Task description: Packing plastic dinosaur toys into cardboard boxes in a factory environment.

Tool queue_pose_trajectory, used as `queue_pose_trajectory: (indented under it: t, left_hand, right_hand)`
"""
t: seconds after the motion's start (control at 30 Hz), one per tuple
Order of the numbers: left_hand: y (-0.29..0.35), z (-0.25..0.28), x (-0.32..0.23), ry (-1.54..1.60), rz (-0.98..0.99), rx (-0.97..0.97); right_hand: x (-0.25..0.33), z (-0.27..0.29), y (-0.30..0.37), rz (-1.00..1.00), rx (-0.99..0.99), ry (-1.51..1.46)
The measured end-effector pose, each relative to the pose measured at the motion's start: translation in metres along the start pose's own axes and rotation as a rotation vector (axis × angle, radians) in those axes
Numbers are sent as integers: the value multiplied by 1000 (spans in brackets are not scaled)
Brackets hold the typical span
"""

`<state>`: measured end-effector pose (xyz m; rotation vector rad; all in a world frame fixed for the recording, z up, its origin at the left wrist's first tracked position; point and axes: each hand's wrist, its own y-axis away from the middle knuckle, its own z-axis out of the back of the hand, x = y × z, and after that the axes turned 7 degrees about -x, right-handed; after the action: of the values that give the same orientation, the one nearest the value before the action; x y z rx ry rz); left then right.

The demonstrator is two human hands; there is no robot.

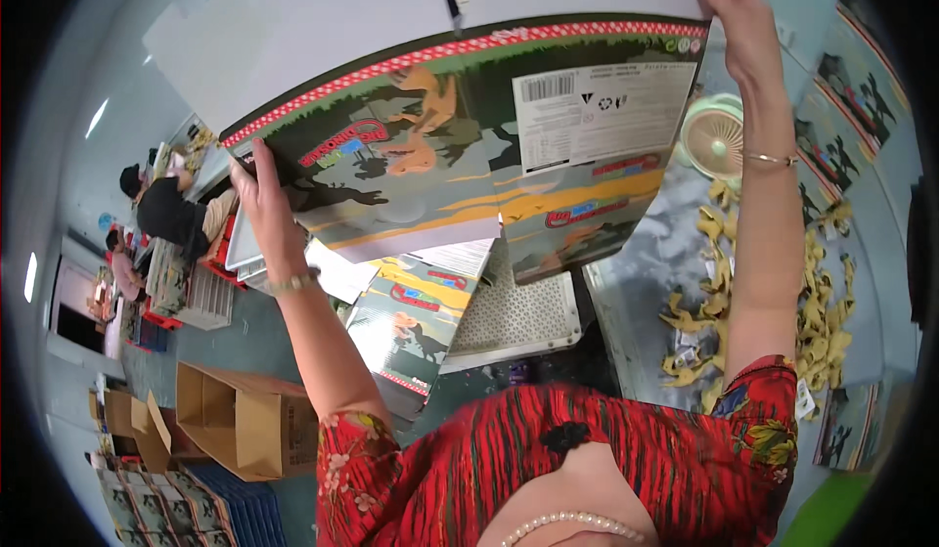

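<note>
A large printed cardboard box with dinosaur pictures, a red checked border and white inner flaps is held up in front of me. My left hand grips its left edge, fingers closed on the cardboard. My right hand is raised higher and pinches the box at its upper right corner. A white label covers part of the right panel. Below the box, another printed dinosaur box lies flat, overlapping a white perforated crate.
Many yellow toy dinosaurs lie on the table at right, beside a pale green fan. An open brown carton stands on the floor at left, near stacked printed boxes. Two people are farther back at left.
</note>
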<state>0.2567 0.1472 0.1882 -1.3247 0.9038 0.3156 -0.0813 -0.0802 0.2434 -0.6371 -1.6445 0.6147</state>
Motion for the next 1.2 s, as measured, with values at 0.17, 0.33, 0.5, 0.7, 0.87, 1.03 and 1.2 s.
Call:
queue_pose_trajectory:
  t: [0.17,0.33,0.5,0.7,0.87,1.03,1.2]
  left_hand:
    - [-15,-74,1,533,432,48]
    - [1,-118,10,896,390,193]
    - [104,-178,42,663,499,303]
    - [221,-220,102,740,1067,895]
    - [212,-234,69,685,604,1021]
    - [213,-232,64,560,349,1087]
    - [224,-210,76,417,-32,778]
  right_hand:
    - [33,44,2,132,-122,-44]
    - [15,94,40,138,-216,-101]
    - [-35,109,146,4,-252,280]
    - [-74,115,257,-350,-233,212]
    - [-76,149,251,-326,-305,80]
    - [-93,150,225,-278,-258,-28]
    - [-114,154,193,-288,-401,-81]
